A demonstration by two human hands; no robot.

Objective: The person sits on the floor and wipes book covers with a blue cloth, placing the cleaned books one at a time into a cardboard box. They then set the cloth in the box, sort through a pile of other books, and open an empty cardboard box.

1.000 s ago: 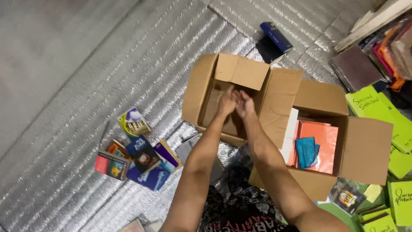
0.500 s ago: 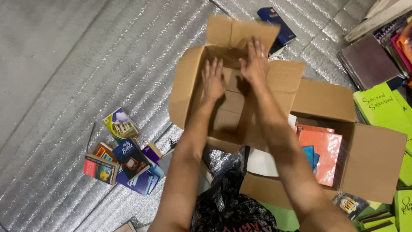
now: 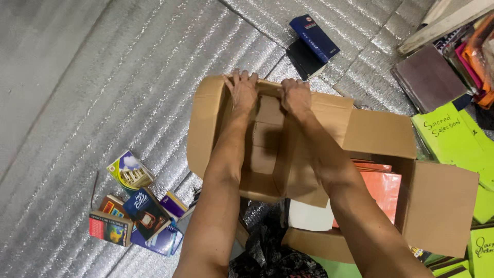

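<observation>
Head view, looking down: a small empty cardboard box (image 3: 265, 149) is recorded on a silver quilted floor covering (image 3: 103, 92), lying at the centre of the frame with its opening turned up. The left hand (image 3: 242, 91) is laid over the far flap of this box, fingers curled over the edge and closed on the cardboard. The right hand (image 3: 296, 97) is set just beside it on the same far edge, likewise curled and closed on the flap. Both forearms are extended across the box opening. Touching the small box on its right side, a larger open cardboard box (image 3: 437, 206) is noted, with orange-red booklets (image 3: 383, 188) and a white sheet (image 3: 309, 216) seen inside it. A dark blue book (image 3: 314, 37) is placed on the floor covering beyond the hands, near the small box but apart from it. A loose cluster of small colourful books (image 3: 136, 213) is spread at the lower left, well apart from the hands. Bright green sheets (image 3: 453, 139) with handwriting are stacked along the right edge, and a brown flat folder (image 3: 427, 77) is lying above them. Dark patterned cloth (image 3: 272, 257) is visible at the bottom edge, between the forearms.
</observation>
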